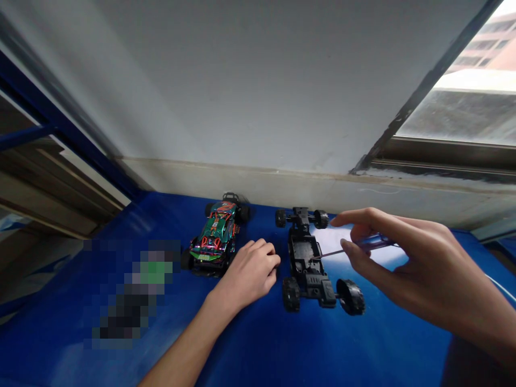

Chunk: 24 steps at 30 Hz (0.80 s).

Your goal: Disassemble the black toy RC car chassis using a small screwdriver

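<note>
A bare black toy-car chassis [306,263] with four wheels lies on the blue table [258,344]. My right hand [407,263] holds a small screwdriver [363,244] with a clear blue handle, its thin shaft pointing left, tip on the chassis. My left hand [252,271] rests on the table just left of the chassis, fingers curled under; whether anything is in them I cannot tell. A complete toy car with a shiny green and red body [215,236] stands left of that hand.
A blurred-out patch [135,290] covers something on the table's left part. A grey wall [258,107] rises right behind the table, with a window [459,113] at the upper right. A blue frame [48,123] and wooden boards stand at the left.
</note>
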Available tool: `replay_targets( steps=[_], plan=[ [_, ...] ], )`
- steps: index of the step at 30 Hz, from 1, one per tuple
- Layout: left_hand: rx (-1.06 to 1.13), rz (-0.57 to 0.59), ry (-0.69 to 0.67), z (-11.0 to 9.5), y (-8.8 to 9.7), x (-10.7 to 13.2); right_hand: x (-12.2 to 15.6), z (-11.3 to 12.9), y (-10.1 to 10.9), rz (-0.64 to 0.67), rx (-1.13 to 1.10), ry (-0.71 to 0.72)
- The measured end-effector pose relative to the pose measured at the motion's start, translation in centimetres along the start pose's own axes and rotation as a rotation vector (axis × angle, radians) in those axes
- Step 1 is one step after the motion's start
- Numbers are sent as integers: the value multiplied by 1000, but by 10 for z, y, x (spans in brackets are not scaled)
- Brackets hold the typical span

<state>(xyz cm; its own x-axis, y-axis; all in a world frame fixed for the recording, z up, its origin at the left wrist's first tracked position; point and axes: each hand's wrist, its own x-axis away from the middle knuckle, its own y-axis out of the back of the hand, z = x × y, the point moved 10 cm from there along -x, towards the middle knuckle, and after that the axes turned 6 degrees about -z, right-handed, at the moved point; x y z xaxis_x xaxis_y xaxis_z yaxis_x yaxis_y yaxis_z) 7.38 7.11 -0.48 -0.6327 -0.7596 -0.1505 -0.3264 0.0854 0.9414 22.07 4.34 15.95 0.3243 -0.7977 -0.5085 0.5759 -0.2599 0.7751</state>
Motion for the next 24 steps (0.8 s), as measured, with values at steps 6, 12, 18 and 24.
replay_targets(
  steps=[6,12,18,24],
  plan=[
    [17,-6,16,2,3,1,-1,2,-1,7,12,10],
    [326,-226,-41,1,39,3,0,-4,-1,46,-63,-54],
    [725,-326,-74,-25,56,6,6,-4,3,135,-98,-53],
    [611,-232,-169,-53,24,6,19,-6,10,186,-6,-65]
  ],
)
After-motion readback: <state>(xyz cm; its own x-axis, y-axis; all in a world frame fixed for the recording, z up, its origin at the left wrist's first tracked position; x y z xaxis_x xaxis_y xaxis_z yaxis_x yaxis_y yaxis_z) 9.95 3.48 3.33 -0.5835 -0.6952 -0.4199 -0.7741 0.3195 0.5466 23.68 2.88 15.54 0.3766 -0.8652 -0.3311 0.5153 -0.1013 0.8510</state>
